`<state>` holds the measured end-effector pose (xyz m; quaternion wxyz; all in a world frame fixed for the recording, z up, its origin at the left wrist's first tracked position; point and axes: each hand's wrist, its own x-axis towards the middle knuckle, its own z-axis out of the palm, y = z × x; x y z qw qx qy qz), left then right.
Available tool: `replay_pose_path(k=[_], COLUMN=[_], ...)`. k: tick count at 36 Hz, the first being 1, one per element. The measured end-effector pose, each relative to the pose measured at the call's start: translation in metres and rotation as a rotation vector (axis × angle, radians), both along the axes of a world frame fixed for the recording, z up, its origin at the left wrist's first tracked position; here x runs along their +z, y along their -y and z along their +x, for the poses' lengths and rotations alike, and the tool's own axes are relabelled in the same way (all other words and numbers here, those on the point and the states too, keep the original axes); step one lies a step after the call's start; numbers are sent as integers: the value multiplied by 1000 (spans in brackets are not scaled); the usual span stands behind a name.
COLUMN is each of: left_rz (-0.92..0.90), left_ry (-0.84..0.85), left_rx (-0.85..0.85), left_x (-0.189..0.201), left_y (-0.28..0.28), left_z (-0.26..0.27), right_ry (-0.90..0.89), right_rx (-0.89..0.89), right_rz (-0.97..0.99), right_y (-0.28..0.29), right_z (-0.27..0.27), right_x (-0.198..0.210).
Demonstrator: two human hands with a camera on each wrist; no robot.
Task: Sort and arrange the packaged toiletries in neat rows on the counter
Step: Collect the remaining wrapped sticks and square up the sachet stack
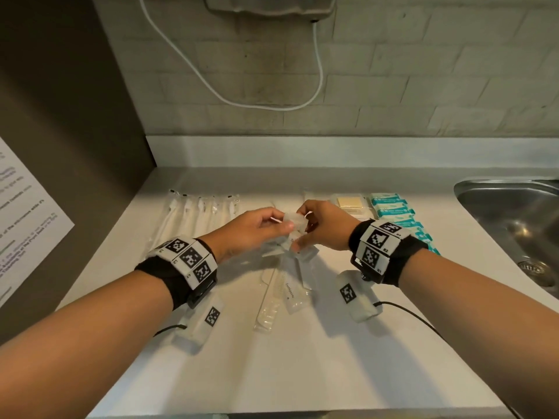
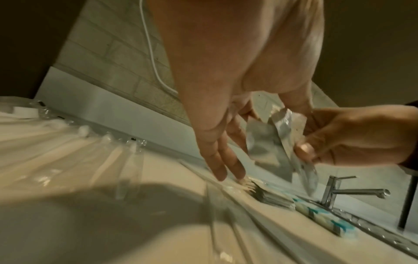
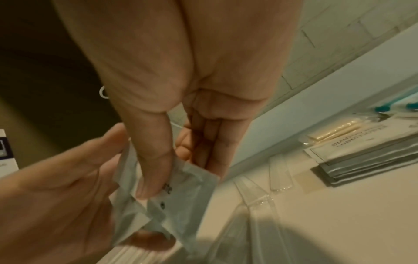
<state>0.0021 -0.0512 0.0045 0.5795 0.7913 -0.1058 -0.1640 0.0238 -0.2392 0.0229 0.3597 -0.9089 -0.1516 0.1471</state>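
Note:
A small bunch of translucent white toothpaste sachets (image 1: pixel 295 226) hangs above the middle of the counter (image 1: pixel 302 358), held from both sides. My left hand (image 1: pixel 278 223) pinches their upper left edge between thumb and forefinger, its other fingers (image 2: pixel 222 166) stretched out. My right hand (image 1: pixel 302 237) grips them from the right, thumb (image 3: pixel 153 171) pressed on the top sachet (image 3: pixel 181 196). In the left wrist view the sachets (image 2: pixel 269 142) hang between both hands. Below them, one more toothpaste sachet (image 1: pixel 292 293) and a comb in a clear wrapper (image 1: pixel 269 297) lie on the counter.
Wrapped toothbrushes (image 1: pixel 199 213) lie in a row at the back left. A stack of shampoo sachets (image 1: pixel 349 204) and a column of teal packs (image 1: pixel 393 207) lie at the back right. A steel sink (image 1: pixel 514 225) with a tap (image 2: pixel 334 189) borders the right; a dark wall stands left.

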Motion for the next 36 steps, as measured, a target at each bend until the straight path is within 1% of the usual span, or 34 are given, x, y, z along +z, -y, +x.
replay_pose_path(k=[3,5,7,13,16,18,20,23,26,28,36], left_rz=[-82,-137,-150,-83,-61,-47,-17,-1,-2,11,49], left_ry=[-116,-126,-126,-149,-170,-132,-71,-22,13,27,7], left_rx=[24,46,67,49,47,79,114,150,183,193,130], left_x=[-3,-1,0,-6,-10,-10,-9,-7,-3,-2,-9], left_y=[3,6,7,2,0,-2,-5,-13,-16,-15,-4], left_z=[-7,-10,-10,-13,-13,-13,-12,-10,-8,-7,-11], right_ry=[12,49,100,172,160,129,85,85,66,45,18], right_rx=[-39,-43,-46,-41,-42,-56,-59,51,234,307,265], right_rz=[76,64,36,-5,-55,-106,-212,-384,-477,-541,-573], right_y=[1,-2,-6,-9,-12,-11,-8,-4,-7,-11,-7], right_z=[2,3,3,3,1,-2,-7,-22,-39,-49,-63], right_x=[1,0,-2,-9,-14,-18,-19,-24,-34,-41,-51])
